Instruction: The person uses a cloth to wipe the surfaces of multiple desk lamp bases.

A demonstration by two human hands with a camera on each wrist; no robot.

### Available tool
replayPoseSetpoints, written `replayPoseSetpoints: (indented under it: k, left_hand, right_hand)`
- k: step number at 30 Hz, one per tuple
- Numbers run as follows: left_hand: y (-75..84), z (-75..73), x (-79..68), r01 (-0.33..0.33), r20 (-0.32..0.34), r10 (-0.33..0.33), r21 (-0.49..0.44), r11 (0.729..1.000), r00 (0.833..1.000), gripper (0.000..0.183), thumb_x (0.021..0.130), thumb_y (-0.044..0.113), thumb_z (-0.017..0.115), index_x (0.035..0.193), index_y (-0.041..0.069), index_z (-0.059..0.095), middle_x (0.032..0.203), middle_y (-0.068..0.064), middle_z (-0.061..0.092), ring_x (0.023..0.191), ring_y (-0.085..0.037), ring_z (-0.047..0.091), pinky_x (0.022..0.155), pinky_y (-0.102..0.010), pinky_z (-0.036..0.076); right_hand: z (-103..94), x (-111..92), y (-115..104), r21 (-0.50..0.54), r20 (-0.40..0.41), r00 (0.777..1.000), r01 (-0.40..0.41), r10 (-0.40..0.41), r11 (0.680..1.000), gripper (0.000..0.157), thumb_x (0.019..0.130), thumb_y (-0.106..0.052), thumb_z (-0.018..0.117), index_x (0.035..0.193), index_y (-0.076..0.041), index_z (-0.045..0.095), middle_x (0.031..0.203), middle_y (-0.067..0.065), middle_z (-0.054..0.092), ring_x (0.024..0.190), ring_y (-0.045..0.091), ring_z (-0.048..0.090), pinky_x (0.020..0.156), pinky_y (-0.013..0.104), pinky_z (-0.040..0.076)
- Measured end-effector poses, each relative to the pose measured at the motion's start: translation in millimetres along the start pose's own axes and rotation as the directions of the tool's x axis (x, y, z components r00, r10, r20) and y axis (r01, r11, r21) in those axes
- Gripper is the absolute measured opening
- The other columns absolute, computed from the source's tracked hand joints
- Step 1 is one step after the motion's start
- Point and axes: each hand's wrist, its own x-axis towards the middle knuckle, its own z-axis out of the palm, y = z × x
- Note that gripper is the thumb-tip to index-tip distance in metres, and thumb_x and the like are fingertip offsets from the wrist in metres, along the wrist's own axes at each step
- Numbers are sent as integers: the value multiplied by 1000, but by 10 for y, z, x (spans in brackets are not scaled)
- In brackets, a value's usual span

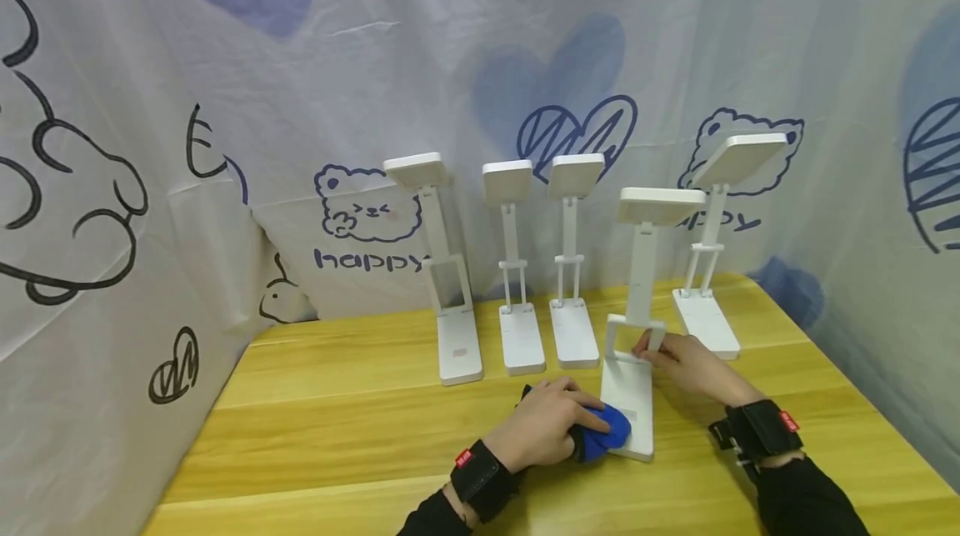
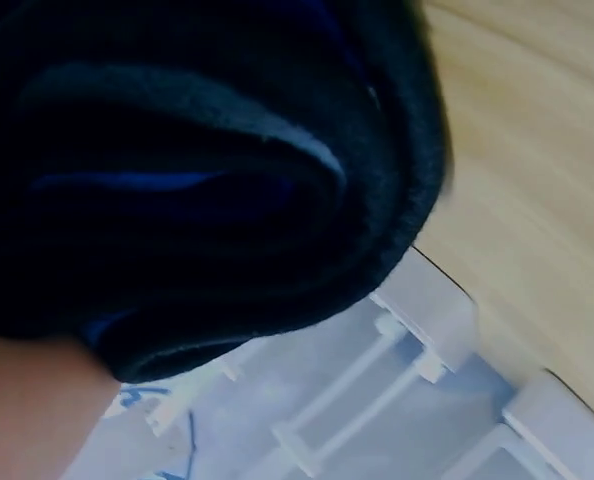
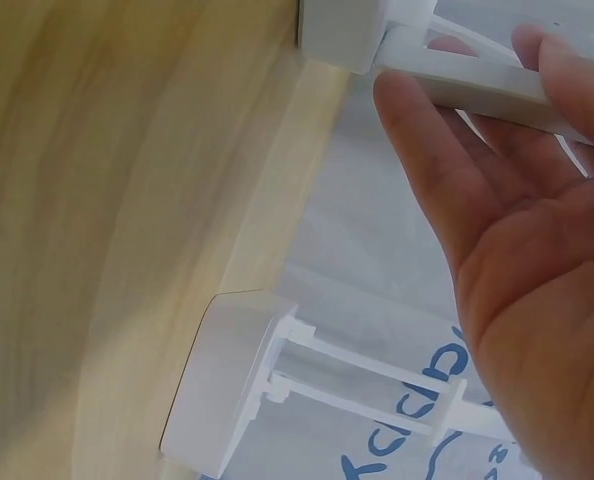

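Observation:
A white folding desk lamp [image 1: 630, 394] stands nearest to me, its head raised on a jointed arm. My right hand [image 1: 693, 365] pinches the lower arm bracket of this lamp just above its base; in the right wrist view the thumb and fingers close around the white bar [image 3: 487, 85]. With my left hand [image 1: 543, 423] I grip a folded blue and black cloth [image 1: 603, 433], laid against the front end of the lamp's base. The cloth's dark folded layers [image 2: 377, 180] fill much of the left wrist view.
Several more white desk lamps stand behind: one at left [image 1: 459, 348], two in the middle, one at right [image 1: 708, 323]. The wooden table [image 1: 322, 403] meets a printed curtain [image 1: 420, 44] at the back.

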Motion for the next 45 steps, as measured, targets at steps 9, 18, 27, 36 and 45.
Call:
replayPoseSetpoints:
  k: [9,18,27,36,45]
  left_hand:
    - [-137,20,-185,19,-21,-20,-50,999,1000,69,71,-10,53,120,37,64,130,11,58,111,-13,48,88,-36,45]
    - [-222,20,-305,58,-32,-59,-17,998,998,63,76,-9,53,119,35,66,128,8,60,112,-17,49,94,-43,44]
    - [-286,5,-386,94,-38,-94,-17,995,995,59,79,-7,52,119,35,66,127,7,61,115,-19,48,92,-45,44]
    - [-328,-6,-442,135,-36,-135,-13,991,990,62,76,-8,51,120,33,66,128,8,60,115,-19,48,90,-46,45]
    - [-370,-27,-492,153,-36,-155,-42,987,987,63,76,-10,50,121,31,65,130,2,60,118,-22,47,93,-50,44]
  right_hand:
    - [5,1,-14,4,-14,1000,3,-3,1000,14,95,-6,53,97,-7,67,96,4,68,86,18,62,69,39,53]
    - [9,-11,-46,40,0,1000,-23,23,999,16,97,-10,51,103,-7,66,102,7,66,90,21,61,72,42,52]
    - [21,-3,-27,31,-15,999,-35,35,999,15,96,-9,53,102,-9,67,99,5,66,88,19,61,72,41,52]
    - [38,0,-4,38,-19,998,-51,52,998,15,96,-9,53,101,-9,67,98,6,66,86,17,61,71,41,52]
    - [42,11,-5,19,-11,998,-69,69,997,15,95,-9,53,102,-7,66,97,7,67,85,19,61,71,42,51]
